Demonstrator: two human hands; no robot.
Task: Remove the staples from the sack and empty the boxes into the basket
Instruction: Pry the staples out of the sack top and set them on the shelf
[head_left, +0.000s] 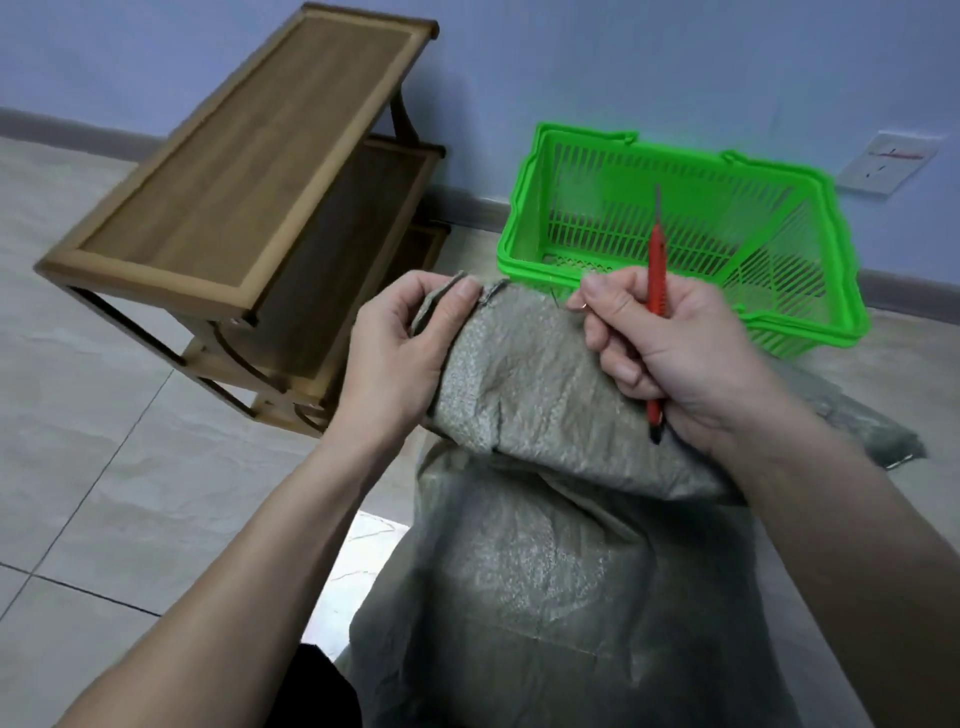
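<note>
shelf (249, 171): wooden rack on the floor, far left, out of the way
left hand (400, 343): closed, pinching the sack's folded top edge
sack (545, 519): grey woven, between the arms, mouth up at both hands
right hand (665, 343): wrapped round a red cutter (655, 291), fingertips on the seam, maybe pinching a staple, too small to tell
basket (779, 176): green, empty, just behind the sack
risk: blade points up, a slip could nick the sack or a finger

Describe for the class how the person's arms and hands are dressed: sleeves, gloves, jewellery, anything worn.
Both forearms are bare, with no sleeves in view. The left hand and the right hand wear no gloves. No watch or bracelet shows on either wrist. A small glint on a right finger might be a ring, but it is too small to tell.
</note>
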